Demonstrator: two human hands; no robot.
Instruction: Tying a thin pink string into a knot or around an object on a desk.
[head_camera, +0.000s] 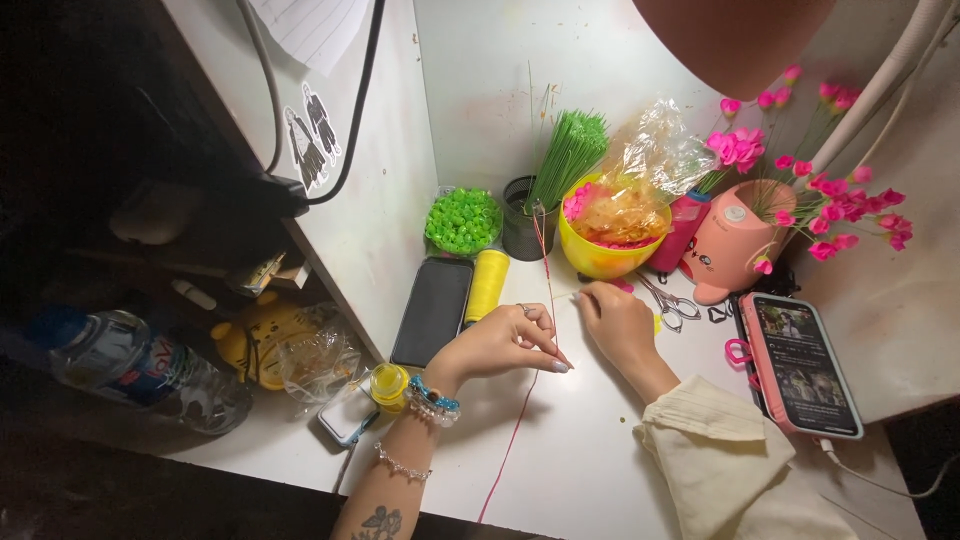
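1. Left hand (505, 343): fingertips pinched shut on a thin red wire (512, 440) trailing off the desk edge.
2. Right hand (618, 322): curled, pinching a small piece; keep the wire taut.
3. Beyond: yellow thread spool (487, 283), scissors (668, 303), yellow bowl (600, 258).

1. At our right, a phone in a pink case (803, 365) lies on the white desk, its screen lit with a picture.
2. A dark-screened phone (433, 311) lies left of the yellow thread spool.
3. A crinkled clear plastic bag (640, 185) sits in the yellow bowl.
4. A plastic water bottle with a blue label (130, 368) lies far left.
5. A black-and-white figure sticker (312, 133) marks the partition.
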